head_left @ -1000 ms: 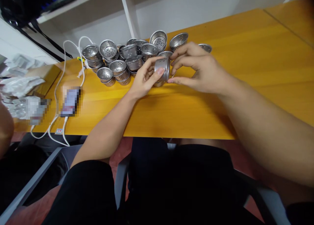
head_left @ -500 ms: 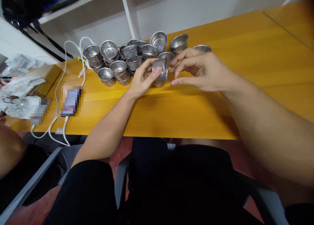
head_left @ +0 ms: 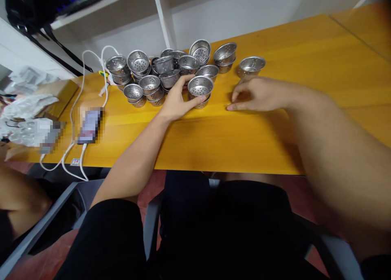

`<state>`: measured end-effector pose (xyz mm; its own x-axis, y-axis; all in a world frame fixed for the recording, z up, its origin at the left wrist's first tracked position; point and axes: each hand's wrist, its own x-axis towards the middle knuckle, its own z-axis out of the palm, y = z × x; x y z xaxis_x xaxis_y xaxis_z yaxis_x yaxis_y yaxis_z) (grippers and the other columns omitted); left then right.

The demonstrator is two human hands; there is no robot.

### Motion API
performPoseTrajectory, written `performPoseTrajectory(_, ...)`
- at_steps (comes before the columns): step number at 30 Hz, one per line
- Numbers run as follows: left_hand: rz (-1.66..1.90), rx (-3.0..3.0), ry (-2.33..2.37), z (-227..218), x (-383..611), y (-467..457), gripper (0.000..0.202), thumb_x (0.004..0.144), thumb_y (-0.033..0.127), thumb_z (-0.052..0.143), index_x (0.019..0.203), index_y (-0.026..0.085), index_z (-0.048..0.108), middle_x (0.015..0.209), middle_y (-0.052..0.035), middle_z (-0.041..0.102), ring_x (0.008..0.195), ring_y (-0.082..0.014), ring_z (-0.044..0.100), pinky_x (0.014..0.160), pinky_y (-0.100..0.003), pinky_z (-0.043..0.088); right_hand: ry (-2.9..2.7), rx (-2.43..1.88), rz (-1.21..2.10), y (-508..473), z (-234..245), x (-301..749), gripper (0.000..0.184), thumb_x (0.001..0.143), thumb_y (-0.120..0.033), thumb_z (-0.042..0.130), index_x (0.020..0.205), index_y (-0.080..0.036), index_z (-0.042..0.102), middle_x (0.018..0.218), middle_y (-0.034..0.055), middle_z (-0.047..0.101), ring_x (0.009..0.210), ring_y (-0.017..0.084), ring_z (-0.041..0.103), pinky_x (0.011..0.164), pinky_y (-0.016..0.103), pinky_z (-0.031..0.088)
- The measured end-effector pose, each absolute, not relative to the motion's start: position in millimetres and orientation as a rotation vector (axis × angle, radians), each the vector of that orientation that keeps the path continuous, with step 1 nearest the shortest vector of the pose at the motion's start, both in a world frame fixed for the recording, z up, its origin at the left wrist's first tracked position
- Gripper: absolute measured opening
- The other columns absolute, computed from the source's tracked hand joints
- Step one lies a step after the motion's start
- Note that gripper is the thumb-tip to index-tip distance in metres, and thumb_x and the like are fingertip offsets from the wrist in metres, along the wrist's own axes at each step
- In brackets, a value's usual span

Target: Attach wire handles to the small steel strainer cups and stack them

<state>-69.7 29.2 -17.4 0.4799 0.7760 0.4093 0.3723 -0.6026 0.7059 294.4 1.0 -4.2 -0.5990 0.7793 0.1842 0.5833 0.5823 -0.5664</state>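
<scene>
The small metal cup (head_left: 200, 84), pierced with round holes, stood upright on a second cup (head_left: 203, 105), between the far and the near edge of the yellow table (head_left: 214, 145), somewhat closer to the far one. The left hand (head_left: 177, 102) was grasping the upper cup from its left side, with the thumb across the front wall and the other fingers behind. To the right, apart from these cups, was the right hand (head_left: 259, 93), with its fingers bent and the thumb stretched below them (if they pinched something thin, I could not tell). Just beyond this hand, toward the far edge, stood a single cup (head_left: 252, 66), and to its left a stacked pair (head_left: 225, 58). A group of similar cups (head_left: 149, 84), several of them stacked, extended from the left hand toward the left end of the table. Farther that way lay a phone (head_left: 90, 125) with a white cable (head_left: 84, 148). Plastic bags (head_left: 30, 129) lay at the left end, and a white shelf (head_left: 161, 17) stood behind the far edge.
</scene>
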Motion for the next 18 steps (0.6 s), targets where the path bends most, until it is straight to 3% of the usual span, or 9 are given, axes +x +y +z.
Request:
performPoseTrajectory(4, 0.954, 2.195, 0.954, -18, -70, 29, 0.112, 0.084, 0.097, 0.09, 0.166, 0.025, 0.061, 0.168, -0.0207, 0.076, 0.159, -0.0408, 0.073, 0.144, -0.062, 0.056, -2.295, -1.18, 0.508, -12, 6, 280, 0.057, 0.097, -0.093, 0.082, 0.108, -0.037, 0.084, 0.123, 0.0134, 0.082, 0.123, 0.047, 0.076, 0.118, 0.078, 0.058)
performPoseTrajectory(7, 0.949, 2.185, 0.966, -22, -71, 32, 0.111, 0.084, 0.094, 0.092, 0.164, 0.025, 0.062, 0.169, -0.0219, 0.076, 0.157, -0.0412, 0.076, 0.142, -0.064, 0.059, -2.201, -1.106, 0.446, -29, 20, 258, 0.059, 0.104, -0.086, 0.08, 0.137, -0.037, 0.084, 0.154, 0.016, 0.078, 0.14, 0.049, 0.073, 0.127, 0.077, 0.056)
performPoseTrajectory(9, 0.941, 2.173, 0.979, -23, -70, 33, 0.111, 0.082, 0.093, 0.094, 0.163, 0.024, 0.062, 0.169, -0.0227, 0.076, 0.155, -0.0417, 0.078, 0.139, -0.065, 0.061, -2.203, -0.991, 0.477, -37, 24, 244, 0.062, 0.109, -0.082, 0.078, 0.152, -0.038, 0.08, 0.162, 0.0155, 0.076, 0.146, 0.048, 0.072, 0.129, 0.075, 0.056)
performPoseTrajectory(13, 0.919, 2.119, 0.966, -25, -70, 32, 0.112, 0.085, 0.094, 0.092, 0.165, 0.023, 0.061, 0.17, -0.0238, 0.076, 0.153, -0.0411, 0.08, 0.138, -0.064, 0.063, -2.231, -0.883, 0.514, -38, 17, 232, 0.053, 0.111, -0.076, 0.077, 0.153, -0.045, 0.082, 0.171, 0.0077, 0.073, 0.16, 0.047, 0.066, 0.141, 0.077, 0.049)
performPoseTrajectory(18, 0.912, 2.102, 0.927, -28, -69, 35, 0.111, 0.087, 0.092, 0.091, 0.166, 0.022, 0.059, 0.177, -0.0247, 0.07, 0.158, -0.0429, 0.077, 0.135, -0.065, 0.066, -2.239, -0.849, 0.46, -33, 8, 234, 0.049, 0.114, -0.062, 0.077, 0.154, -0.036, 0.086, 0.17, 0.0138, 0.073, 0.158, 0.047, 0.069, 0.141, 0.076, 0.051)
